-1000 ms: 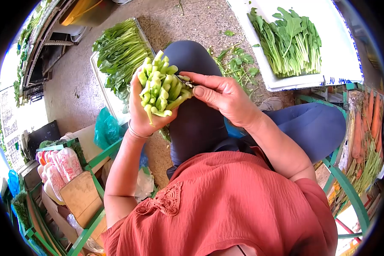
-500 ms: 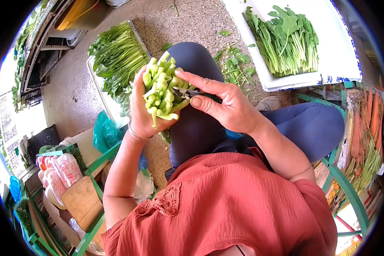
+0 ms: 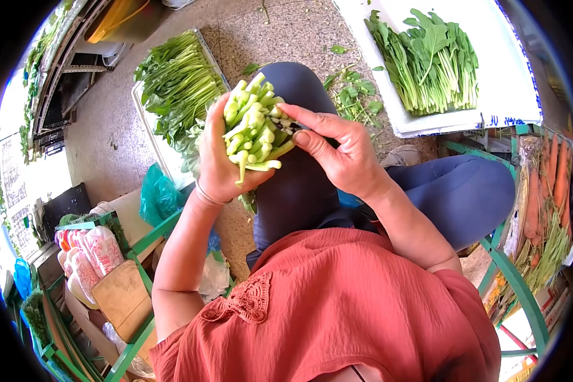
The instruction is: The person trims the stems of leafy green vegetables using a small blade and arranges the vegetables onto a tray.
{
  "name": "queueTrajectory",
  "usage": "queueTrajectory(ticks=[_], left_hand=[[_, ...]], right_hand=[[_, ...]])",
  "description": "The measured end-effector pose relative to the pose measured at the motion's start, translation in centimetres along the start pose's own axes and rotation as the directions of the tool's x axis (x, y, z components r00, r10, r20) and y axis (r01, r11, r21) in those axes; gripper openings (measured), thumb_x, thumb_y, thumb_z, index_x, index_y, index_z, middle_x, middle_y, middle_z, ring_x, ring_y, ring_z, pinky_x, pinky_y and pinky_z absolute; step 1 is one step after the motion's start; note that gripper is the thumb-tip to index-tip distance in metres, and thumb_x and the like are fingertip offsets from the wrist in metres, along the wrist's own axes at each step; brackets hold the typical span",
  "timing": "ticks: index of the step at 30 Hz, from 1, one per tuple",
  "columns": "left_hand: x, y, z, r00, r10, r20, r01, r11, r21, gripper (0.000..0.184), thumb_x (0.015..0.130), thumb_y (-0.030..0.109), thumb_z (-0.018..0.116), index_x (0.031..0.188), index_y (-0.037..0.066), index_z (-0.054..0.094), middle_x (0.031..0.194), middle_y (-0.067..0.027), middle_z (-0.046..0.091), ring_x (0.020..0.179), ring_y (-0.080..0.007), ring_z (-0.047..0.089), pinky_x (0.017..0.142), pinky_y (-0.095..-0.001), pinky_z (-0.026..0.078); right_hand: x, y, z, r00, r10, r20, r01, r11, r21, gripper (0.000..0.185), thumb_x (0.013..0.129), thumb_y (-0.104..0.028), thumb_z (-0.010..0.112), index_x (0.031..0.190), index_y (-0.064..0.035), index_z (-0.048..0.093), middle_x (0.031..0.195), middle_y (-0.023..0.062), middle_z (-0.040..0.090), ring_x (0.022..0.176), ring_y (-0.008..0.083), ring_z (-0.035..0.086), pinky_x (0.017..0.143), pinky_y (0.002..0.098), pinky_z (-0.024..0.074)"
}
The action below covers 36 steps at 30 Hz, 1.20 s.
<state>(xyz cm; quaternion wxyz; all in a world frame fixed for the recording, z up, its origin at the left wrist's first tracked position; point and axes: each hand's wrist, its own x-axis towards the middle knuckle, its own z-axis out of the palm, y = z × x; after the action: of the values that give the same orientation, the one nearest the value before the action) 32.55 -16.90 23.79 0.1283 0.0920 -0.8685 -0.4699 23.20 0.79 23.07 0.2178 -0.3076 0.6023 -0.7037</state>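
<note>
My left hand [image 3: 218, 162] is wrapped round a thick bunch of leafy green stems [image 3: 251, 127], their pale cut ends turned up toward me. A few leaves hang out below that hand. At the right side of the bunch, my right hand [image 3: 340, 149] is closed, thumb and forefinger reaching to the stem ends. In it are small dark snips [image 3: 291, 126], mostly hidden by the fingers and stems. Both hands are above my bent knee [image 3: 299, 79].
A pale tray of leafy greens [image 3: 181, 89] stands at the left. More greens [image 3: 426, 63] lie on a white foam board [image 3: 509, 70] at the right. Trimmed leaves [image 3: 353, 95] litter the floor. Green metal frames flank me, with carrots [image 3: 547, 184] at the right and gloves [image 3: 95, 254] at the left.
Both hands and the bunch have shifted slightly to the right. The snips have moved from over the stem ends to the right side of the bunch, and less of them shows.
</note>
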Motion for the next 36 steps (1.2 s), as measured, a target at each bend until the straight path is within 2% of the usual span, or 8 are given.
queueTrajectory(ticks=[7, 12, 15, 18, 20, 25, 32, 36], left_hand=[[0.7, 1.1, 0.3, 0.996, 0.084, 0.021, -0.086, 0.974, 0.209, 0.096, 0.048, 0.017, 0.08, 0.13, 0.001, 0.032, 0.115, -0.0174, 0.05, 0.104, -0.0347, 0.051, 0.09, -0.0405, 0.041], [0.8, 1.9, 0.3, 0.994, 0.107, 0.026, -0.11, 0.954, 0.278, 0.094, 0.049, 0.018, 0.079, 0.129, 0.0, 0.033, 0.114, -0.0175, 0.05, 0.104, -0.0352, 0.05, 0.09, -0.0406, 0.041], [0.4, 1.9, 0.0, 0.995, 0.093, 0.022, -0.096, 0.963, 0.251, 0.093, 0.05, 0.019, 0.08, 0.129, 0.0, 0.034, 0.114, -0.0179, 0.05, 0.104, -0.0349, 0.051, 0.091, -0.0404, 0.041], [0.0, 1.4, -0.1, 0.996, 0.085, -0.017, -0.078, 0.962, 0.262, 0.093, 0.05, 0.018, 0.079, 0.129, 0.001, 0.033, 0.115, -0.0182, 0.05, 0.105, -0.0349, 0.051, 0.092, -0.0402, 0.04], [0.0, 1.2, -0.4, 0.996, 0.083, -0.009, -0.078, 0.964, 0.255, 0.093, 0.05, 0.017, 0.078, 0.129, 0.001, 0.033, 0.116, -0.0184, 0.05, 0.107, -0.0351, 0.051, 0.093, -0.0405, 0.04], [0.3, 1.2, -0.7, 0.999, -0.022, 0.048, 0.018, 0.997, 0.078, 0.094, 0.049, 0.014, 0.076, 0.13, 0.0, 0.032, 0.116, -0.0175, 0.052, 0.107, -0.0318, 0.053, 0.093, -0.038, 0.041], [0.6, 1.0, -0.7, 0.999, 0.008, 0.048, -0.014, 0.993, 0.114, 0.093, 0.049, 0.015, 0.076, 0.13, 0.0, 0.033, 0.115, -0.0166, 0.052, 0.107, -0.0307, 0.053, 0.093, -0.0375, 0.041], [1.0, 1.0, -0.6, 0.997, 0.029, 0.07, -0.036, 0.995, 0.098, 0.094, 0.047, 0.016, 0.077, 0.129, 0.0, 0.033, 0.116, -0.0167, 0.051, 0.107, -0.0313, 0.052, 0.093, -0.0378, 0.041]], right_hand=[[-0.5, 0.3, -0.3, 0.992, -0.049, -0.115, 0.043, 0.998, -0.055, 0.03, 0.084, -0.009, 0.061, 0.115, -0.0088, 0.061, 0.091, 0.0104, 0.067, 0.077, 0.0176, 0.063, 0.07, 0.0257, 0.0494], [-0.7, 0.0, -1.0, 0.995, -0.02, -0.097, -0.019, 0.921, -0.39, 0.031, 0.083, -0.011, 0.062, 0.114, -0.0133, 0.062, 0.087, 0.0074, 0.067, 0.075, 0.018, 0.064, 0.067, 0.0252, 0.0496], [-0.3, 1.7, -3.1, 0.966, 0.026, -0.258, -0.1, 0.954, -0.282, 0.03, 0.089, -0.019, 0.057, 0.117, -0.0114, 0.06, 0.106, 0.012, 0.065, 0.095, 0.018, 0.064, 0.078, 0.0251, 0.0496], [-1.1, 1.9, -4.6, 0.982, 0.085, -0.167, -0.122, 0.967, -0.225, 0.041, 0.092, -0.03, 0.052, 0.124, -0.0037, 0.052, 0.119, 0.0154, 0.057, 0.109, 0.0196, 0.057, 0.089, 0.027, 0.0451], [-1.4, 1.0, -4.0, 0.982, 0.145, -0.122, -0.171, 0.957, -0.235, 0.044, 0.091, -0.032, 0.053, 0.125, -0.0041, 0.05, 0.121, 0.015, 0.056, 0.11, 0.0204, 0.056, 0.09, 0.028, 0.0443], [1.8, 0.1, -2.1, 0.994, -0.043, 0.097, 0.064, 0.972, -0.225, 0.041, 0.087, -0.031, 0.058, 0.125, -0.0163, 0.053, 0.114, 0.0119, 0.06, 0.104, 0.0269, 0.059, 0.087, 0.0334, 0.0461], [3.5, 1.8, -1.5, 0.997, -0.048, 0.062, 0.056, 0.989, -0.138, 0.029, 0.086, -0.025, 0.06, 0.114, -0.0185, 0.062, 0.101, 0.0123, 0.065, 0.09, 0.022, 0.065, 0.075, 0.0299, 0.0508], [3.5, 2.3, -2.4, 0.998, -0.025, -0.057, 0.01, 0.968, -0.252, 0.027, 0.087, -0.023, 0.058, 0.113, -0.0164, 0.063, 0.102, 0.0121, 0.065, 0.091, 0.0185, 0.065, 0.076, 0.0256, 0.0502]])
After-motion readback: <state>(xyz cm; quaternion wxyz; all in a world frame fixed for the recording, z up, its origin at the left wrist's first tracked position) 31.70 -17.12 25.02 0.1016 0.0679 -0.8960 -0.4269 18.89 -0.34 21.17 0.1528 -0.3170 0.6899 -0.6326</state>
